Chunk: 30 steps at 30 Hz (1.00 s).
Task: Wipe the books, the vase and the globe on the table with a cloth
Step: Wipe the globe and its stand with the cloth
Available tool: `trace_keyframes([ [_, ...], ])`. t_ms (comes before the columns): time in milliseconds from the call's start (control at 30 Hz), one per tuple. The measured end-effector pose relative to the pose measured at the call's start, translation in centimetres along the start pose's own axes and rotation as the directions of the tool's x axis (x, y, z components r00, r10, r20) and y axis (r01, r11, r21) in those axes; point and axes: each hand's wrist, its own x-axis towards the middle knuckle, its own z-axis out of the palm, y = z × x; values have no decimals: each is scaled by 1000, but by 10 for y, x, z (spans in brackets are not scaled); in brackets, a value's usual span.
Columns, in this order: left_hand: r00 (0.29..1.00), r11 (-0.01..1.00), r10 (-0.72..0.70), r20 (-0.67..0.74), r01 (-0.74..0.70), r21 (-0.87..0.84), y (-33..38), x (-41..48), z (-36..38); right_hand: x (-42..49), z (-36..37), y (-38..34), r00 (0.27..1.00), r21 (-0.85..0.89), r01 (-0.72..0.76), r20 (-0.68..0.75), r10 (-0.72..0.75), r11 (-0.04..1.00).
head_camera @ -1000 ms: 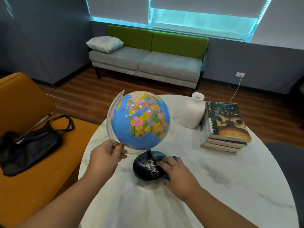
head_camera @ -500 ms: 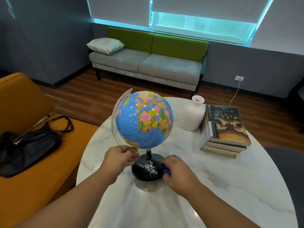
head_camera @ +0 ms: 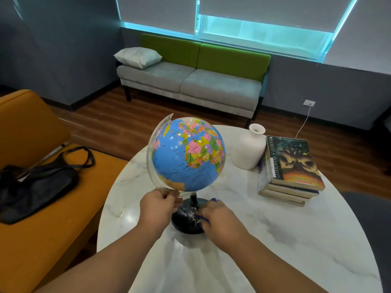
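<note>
The left hand (head_camera: 157, 206) curls its fingers (head_camera: 172, 200) round the lower end of the clear plastic arc (head_camera: 150, 157) that frames the blue, many-coloured globe (head_camera: 188, 154), pinching it just under the ball. The globe stands upright on its round black base (head_camera: 184, 222), which sits just right of and below those fingers on the round white marble table (head_camera: 296, 240). The right hand (head_camera: 220, 216) lies knuckles up against the right side of the base. Its fingers (head_camera: 204, 212) are bent over a small blue cloth (head_camera: 213, 200) and press it to the black surface. Only slivers of the cloth show, one past the knuckles and one under the fingertips. Beyond the right hand's fingers, well apart from them, stands a white ceramic vase (head_camera: 248, 150), with a stack of paperback books (head_camera: 292, 172) just beside it.
</note>
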Motion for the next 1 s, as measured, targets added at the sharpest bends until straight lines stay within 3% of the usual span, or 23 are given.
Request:
trace_keyframes([
  [100,1000,1000,11,-2,-11,-1,0,-1,0,-2,-1,1,999,-37,17,34,-15,999],
  [233,999,998,44,-10,-44,40,-1,-2,1,2,-7,-2,1000,-76,-19,-22,17,997],
  [333,999,999,40,-11,-39,25,0,-1,1,1,0,-6,998,-111,62,9,-62,992],
  [500,998,997,59,-7,-58,55,-6,-1,1,2,-5,3,1000,-69,-9,5,10,998],
  [667,999,998,47,-18,-46,39,-5,-1,2,-6,5,-3,996,-50,90,21,-89,995],
  [833,999,999,44,-18,-44,21,-8,-2,2,-8,0,10,999,20,10,-42,-9,1000],
  [1000,1000,1000,17,-7,-17,7,-6,0,3,-19,7,-2,985,2,167,-35,-167,986],
])
